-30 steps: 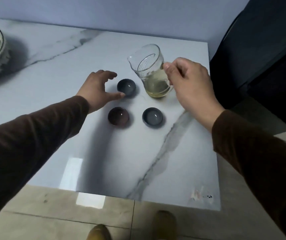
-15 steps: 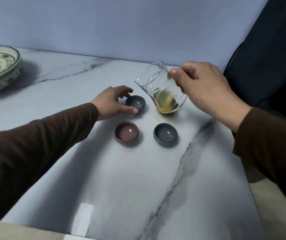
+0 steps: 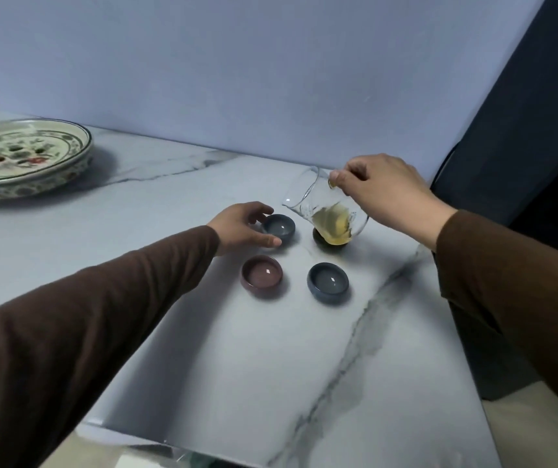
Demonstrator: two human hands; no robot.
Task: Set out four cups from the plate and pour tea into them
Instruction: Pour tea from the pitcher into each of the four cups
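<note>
Tea is sloshing in the glass pitcher (image 3: 326,211), which the right hand (image 3: 384,194) is gripping and tilting toward the far cup (image 3: 279,226) near the table's (image 3: 203,349) back edge; the left hand (image 3: 242,228), fingers open, is bracing that cup, likely against tipping.

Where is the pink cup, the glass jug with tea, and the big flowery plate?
pink cup (image 3: 261,275), head view, on the inside bottom.
glass jug (image 3: 325,211), head view, on its tilted clear side.
flowery plate (image 3: 78,160), head view, on its right rim.
</note>
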